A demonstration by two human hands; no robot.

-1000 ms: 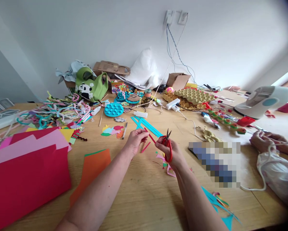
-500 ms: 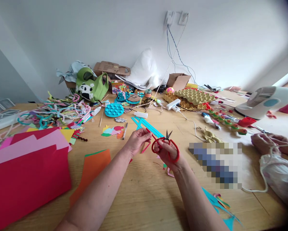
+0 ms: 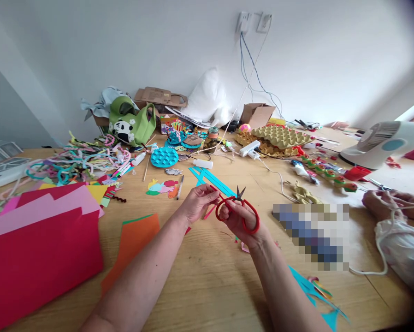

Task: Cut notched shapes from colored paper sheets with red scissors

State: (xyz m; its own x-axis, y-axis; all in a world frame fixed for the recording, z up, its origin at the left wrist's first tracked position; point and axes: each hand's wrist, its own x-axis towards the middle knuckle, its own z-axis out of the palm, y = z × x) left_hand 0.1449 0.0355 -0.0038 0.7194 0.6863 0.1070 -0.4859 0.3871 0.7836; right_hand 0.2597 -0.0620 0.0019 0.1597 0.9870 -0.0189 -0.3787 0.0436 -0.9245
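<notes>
My left hand pinches a narrow red paper strip, part of which hangs below the fingers. Close on its right, my right hand holds red-handled scissors, their dark blades slightly parted and pointing away from me. The right fingertips are near the strip; whether they also grip it I cannot tell. Just beyond both hands lie blue paper strips. An orange paper sheet rests left of my left forearm. Small scraps, among them a pink one, lie under my right hand.
Red and pink sheets cover the left side, with a heap of pipe cleaners behind. Fish-shaped paper cutouts and a pen lie ahead. At right are a white fan and another person's hands holding a white cord.
My right hand and the scissors have shifted slightly left, closer to my left hand. The left hand keeps its pinch on the strip, almost still.
</notes>
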